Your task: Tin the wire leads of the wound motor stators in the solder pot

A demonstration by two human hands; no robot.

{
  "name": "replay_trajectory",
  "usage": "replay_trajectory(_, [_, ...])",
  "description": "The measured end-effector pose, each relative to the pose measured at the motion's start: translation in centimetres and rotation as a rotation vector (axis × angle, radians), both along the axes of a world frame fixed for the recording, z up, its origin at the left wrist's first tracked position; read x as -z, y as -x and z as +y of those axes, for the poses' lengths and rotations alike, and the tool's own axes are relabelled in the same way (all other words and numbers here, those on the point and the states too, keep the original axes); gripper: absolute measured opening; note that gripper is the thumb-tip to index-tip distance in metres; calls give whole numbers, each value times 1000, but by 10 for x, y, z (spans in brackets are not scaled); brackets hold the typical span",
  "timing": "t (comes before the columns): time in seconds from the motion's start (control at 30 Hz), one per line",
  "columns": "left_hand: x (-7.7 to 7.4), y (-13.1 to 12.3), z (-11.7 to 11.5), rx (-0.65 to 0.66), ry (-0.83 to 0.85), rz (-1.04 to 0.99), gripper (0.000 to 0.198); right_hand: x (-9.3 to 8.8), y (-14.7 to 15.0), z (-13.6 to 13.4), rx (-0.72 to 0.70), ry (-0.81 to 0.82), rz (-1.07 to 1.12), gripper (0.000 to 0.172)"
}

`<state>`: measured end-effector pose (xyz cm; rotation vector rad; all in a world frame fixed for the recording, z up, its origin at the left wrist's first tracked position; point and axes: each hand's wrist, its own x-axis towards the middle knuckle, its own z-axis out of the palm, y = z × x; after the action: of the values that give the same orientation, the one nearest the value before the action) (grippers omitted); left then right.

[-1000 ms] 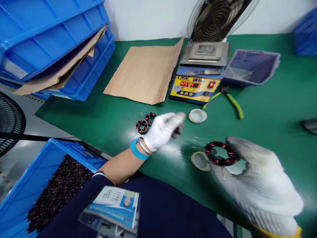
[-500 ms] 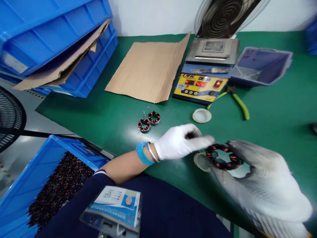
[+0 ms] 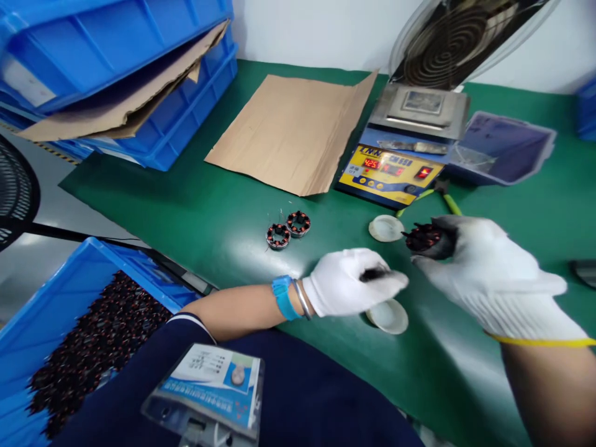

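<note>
My right hand [image 3: 484,273], in a white glove, pinches a dark wound coil ring with copper windings [image 3: 423,237] above the green mat. My left hand [image 3: 351,284], also gloved, is curled around a small dark piece [image 3: 374,272] just above a white round cap [image 3: 388,316]. Another white cap [image 3: 385,228] lies farther back, close to the held coil ring. Two small wound coil rings [image 3: 287,230] rest side by side on the mat left of my hands.
A yellow-and-blue heater unit with red digits [image 3: 390,174] stands behind the hands, a fan [image 3: 459,37] above it. Green-handled pliers [image 3: 449,200], a purple tray [image 3: 505,149], cardboard sheet [image 3: 293,130], stacked blue crates [image 3: 116,74], and a blue bin of coils [image 3: 69,347] at lower left.
My right hand lifted the coil ring up and away from me toward the heater. My left hand moved right, down to the near white cap.
</note>
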<state>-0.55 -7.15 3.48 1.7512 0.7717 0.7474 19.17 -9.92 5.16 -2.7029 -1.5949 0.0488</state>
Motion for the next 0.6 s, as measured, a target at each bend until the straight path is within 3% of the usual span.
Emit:
replay_trajectory(0.13, [9, -2, -7, 206, -65, 140, 24, 5, -13, 17, -100, 132, 20, 62])
replay_trajectory(0.33, [3, -1, -5, 256, -58, 173, 20, 6, -17, 15, -128, 0, 88, 63])
replay_trajectory(0.47, [3, 0, -4, 325, -85, 183, 21, 2, -17, 8, -203, -211, -151, 68])
replay_trajectory(0.6, [7, 1, -4, 343, -123, 180, 22, 1, -12, 10, -419, -116, -457, 45])
